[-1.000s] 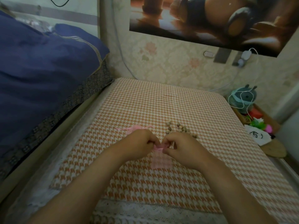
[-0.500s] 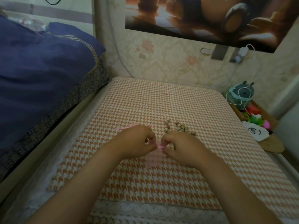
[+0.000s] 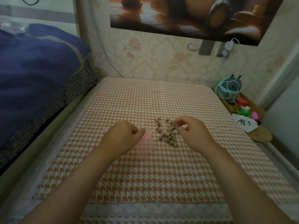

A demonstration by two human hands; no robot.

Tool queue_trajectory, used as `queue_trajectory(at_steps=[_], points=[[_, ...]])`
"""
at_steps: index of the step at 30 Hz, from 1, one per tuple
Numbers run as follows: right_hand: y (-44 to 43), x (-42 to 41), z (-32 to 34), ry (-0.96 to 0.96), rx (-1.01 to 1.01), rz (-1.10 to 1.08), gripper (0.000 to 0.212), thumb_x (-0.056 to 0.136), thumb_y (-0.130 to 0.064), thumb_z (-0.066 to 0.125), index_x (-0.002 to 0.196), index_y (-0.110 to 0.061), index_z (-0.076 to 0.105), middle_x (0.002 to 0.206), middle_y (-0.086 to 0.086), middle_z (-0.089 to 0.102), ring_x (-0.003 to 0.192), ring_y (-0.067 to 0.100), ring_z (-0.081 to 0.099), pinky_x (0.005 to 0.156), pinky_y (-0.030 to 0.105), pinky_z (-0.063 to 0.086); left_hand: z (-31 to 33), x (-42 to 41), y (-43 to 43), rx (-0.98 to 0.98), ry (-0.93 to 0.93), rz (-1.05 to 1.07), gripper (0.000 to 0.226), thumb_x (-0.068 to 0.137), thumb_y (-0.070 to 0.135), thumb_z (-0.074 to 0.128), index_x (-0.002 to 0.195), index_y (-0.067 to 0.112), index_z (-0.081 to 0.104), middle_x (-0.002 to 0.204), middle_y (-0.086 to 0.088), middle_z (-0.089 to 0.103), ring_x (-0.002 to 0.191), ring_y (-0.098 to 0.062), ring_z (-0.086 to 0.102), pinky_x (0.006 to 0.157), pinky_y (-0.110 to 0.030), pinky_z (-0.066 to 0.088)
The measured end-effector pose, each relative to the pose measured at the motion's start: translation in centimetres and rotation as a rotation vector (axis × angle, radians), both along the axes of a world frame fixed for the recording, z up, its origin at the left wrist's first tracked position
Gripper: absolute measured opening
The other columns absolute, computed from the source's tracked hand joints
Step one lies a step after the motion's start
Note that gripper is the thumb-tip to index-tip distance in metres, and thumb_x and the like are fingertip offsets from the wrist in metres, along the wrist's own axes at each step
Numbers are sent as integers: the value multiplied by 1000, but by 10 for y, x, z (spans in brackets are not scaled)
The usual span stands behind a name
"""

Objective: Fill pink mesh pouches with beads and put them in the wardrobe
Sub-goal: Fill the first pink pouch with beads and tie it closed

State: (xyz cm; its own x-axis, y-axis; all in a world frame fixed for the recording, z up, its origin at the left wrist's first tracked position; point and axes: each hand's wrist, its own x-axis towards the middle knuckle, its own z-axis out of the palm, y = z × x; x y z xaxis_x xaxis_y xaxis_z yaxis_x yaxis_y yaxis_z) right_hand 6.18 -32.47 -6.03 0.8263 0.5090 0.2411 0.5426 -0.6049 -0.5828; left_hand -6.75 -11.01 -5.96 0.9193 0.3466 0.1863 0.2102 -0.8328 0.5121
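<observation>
Left hand (image 3: 123, 135) grip pinches the pink mesh pouch (image 3: 144, 143); right hand (image 3: 191, 131) fingertips narrowly parted over beads (image 3: 166, 133).

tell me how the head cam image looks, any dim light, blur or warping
Head view: dim and flat-lit, no glare or hard shadows; wide-angle lens bows the checked tablecloth edges and stretches the forearms; beads fairly sharp, pink mesh pouch at the left hand soft and faint, right hand slightly blurred.
</observation>
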Motion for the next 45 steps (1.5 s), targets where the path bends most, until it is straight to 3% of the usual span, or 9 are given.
queue_trajectory(at_steps=[3, 6, 13, 19, 22, 29, 33, 41, 45], points=[[6, 2, -15, 60, -204, -24, 19, 92, -24, 60, 102, -38, 69, 100, -15, 66, 91, 9, 63, 82, 36, 55, -2, 2, -3, -70, -22, 21, 36, 87, 41, 61, 62, 17, 68, 55, 1, 63, 54, -14, 60, 58, -35, 55], [12, 2, -19, 80, -385, -57, 12, 87, -29, 65, 97, -35, 66, 98, -12, 64, 90, 13, 61, 74, 32, 52, 2, 2, -5, -161, -21, 30, 9, 83, 27, 65, 78, 29, 72, 73, 18, 63, 66, -1, 61, 59, -22, 50], [16, 4, -27, 139, -392, -64, 18, 84, -14, 66, 84, -30, 59, 93, -6, 63, 88, 18, 61, 77, 34, 53, 1, -4, 0, -187, 61, -44, 20, 86, 16, 58, 86, 33, 69, 86, 16, 63, 65, 1, 57, 48, -9, 37], [37, -22, 16, 21, 201, -8, 12, 83, -22, 77, 90, -30, 71, 86, -16, 69, 69, -5, 60, 66, 15, 51, -1, -1, -4, -89, 74, -105, 17, 86, 28, 55, 95, 38, 66, 90, 21, 61, 73, 3, 56, 60, -22, 43], [47, -48, 28, 153, 323, 186, 14, 80, -19, 81, 89, -28, 74, 85, -15, 72, 53, 9, 55, 56, 22, 52, -2, 1, -5, -98, 80, -145, 18, 85, 31, 55, 97, 37, 66, 93, 18, 63, 77, 2, 57, 64, -24, 44], [56, -52, 9, 76, 225, 289, 9, 78, -24, 83, 82, -31, 78, 82, -18, 72, 53, 5, 48, 57, 30, 50, 0, -4, -2, -236, 101, -196, 12, 88, 30, 54, 93, 28, 64, 85, 7, 65, 78, -11, 61, 66, -30, 49], [59, -48, 2, 4, 110, 346, 10, 82, -26, 79, 89, -33, 79, 84, -18, 70, 64, 4, 56, 62, 20, 45, 2, -6, -3, -292, 163, -227, 11, 89, 29, 55, 79, 29, 59, 78, 6, 62, 71, -10, 57, 60, -25, 40], [45, -42, 12, -47, -290, 359, 17, 84, -29, 60, 91, -41, 70, 112, -17, 54, 90, -5, 55, 81, 31, 48, 2, -4, 0, -249, 122, -190, 19, 86, 24, 54, 89, 32, 71, 83, 12, 69, 74, -5, 62, 65, -25, 48], [42, -42, 15, -58, -346, 329, 4, 84, -36, 66, 83, -36, 70, 86, -21, 59, 77, -5, 53, 75, 28, 46, 1, 0, -9, -177, 51, -98, 19, 83, 33, 58, 82, 27, 76, 75, 8, 73, 68, -6, 65, 68, -32, 56]])
